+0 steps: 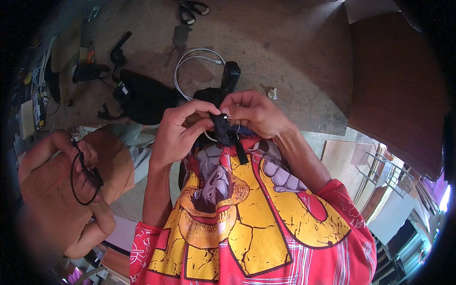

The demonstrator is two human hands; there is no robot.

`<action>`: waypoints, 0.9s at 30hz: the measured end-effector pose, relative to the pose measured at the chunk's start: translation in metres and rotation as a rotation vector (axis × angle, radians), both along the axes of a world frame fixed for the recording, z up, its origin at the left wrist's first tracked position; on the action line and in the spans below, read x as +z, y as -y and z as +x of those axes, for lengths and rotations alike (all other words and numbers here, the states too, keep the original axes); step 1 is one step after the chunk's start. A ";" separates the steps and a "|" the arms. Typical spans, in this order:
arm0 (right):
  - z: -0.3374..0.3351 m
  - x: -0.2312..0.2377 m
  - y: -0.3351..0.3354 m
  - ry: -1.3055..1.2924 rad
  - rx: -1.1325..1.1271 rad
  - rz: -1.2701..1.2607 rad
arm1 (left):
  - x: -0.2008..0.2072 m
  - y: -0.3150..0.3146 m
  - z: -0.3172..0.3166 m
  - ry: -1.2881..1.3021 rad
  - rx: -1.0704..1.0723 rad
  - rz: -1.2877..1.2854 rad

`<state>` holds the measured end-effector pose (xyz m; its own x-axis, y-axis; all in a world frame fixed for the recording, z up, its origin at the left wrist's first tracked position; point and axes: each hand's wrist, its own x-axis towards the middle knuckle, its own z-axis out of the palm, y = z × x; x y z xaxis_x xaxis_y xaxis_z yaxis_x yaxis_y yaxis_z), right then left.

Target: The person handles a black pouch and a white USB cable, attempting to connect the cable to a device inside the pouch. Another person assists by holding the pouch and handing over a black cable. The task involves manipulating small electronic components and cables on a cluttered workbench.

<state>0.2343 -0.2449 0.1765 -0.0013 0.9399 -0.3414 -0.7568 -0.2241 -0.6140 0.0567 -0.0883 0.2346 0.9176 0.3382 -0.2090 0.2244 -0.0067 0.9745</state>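
Close in front of my chest, my left hand (178, 133) pinches a black fabric piece (220, 130) between thumb and fingers. My right hand (259, 114) meets it from the other side, its fingertips closed at a small pale, shiny tip (225, 116) on the fabric. What exactly the right fingers grip is too small to make out. A short black strap (241, 153) hangs below the fabric. Just beyond my hands, a white cable (176, 76) curves in a loop beside a dark, rounded device (231, 75).
On the wooden table lie a black cloth item with straps (145, 97), scissors (191, 12) and a small whitish piece (272, 93). Clutter lines the table's left edge. At my left sits another person (102, 175) holding a black cable (73, 178). A dark brown panel (396, 90) stands at the right.
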 end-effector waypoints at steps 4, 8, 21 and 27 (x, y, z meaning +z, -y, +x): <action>0.000 0.008 -0.002 0.160 0.038 -0.019 | -0.001 0.001 0.000 0.027 0.001 -0.012; 0.000 0.003 -0.001 0.216 0.042 -0.018 | 0.003 -0.002 0.001 0.002 -0.056 0.100; 0.003 0.011 -0.004 0.324 0.062 -0.085 | 0.002 0.001 0.004 -0.017 -0.031 0.148; -0.004 0.024 -0.010 0.490 -0.035 -0.091 | 0.007 0.010 0.008 0.052 0.091 0.283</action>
